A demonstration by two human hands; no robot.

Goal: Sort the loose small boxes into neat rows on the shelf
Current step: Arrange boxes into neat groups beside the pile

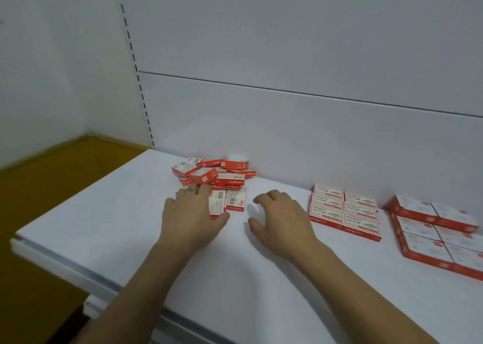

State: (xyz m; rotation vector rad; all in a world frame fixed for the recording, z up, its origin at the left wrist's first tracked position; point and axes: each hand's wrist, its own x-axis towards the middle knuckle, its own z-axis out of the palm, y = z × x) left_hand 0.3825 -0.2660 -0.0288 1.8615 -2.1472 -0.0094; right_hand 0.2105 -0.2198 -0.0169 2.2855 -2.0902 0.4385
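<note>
On the white shelf (104, 213) the left hand (192, 213) touches the loose boxes (219, 176), grip released; right hand (282, 218) beside them, likewise.

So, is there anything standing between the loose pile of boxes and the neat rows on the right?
No object that I can see. Between the loose pile and the neat rows, only the person's own right hand is over the shelf, holding nothing. The left hand rests on the pile's near boxes.

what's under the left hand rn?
The left hand lies over the near edge of the loose pile. One flat box with a barcode sticks out beside the thumb. Whatever sits beneath the palm and fingers is covered.
</note>
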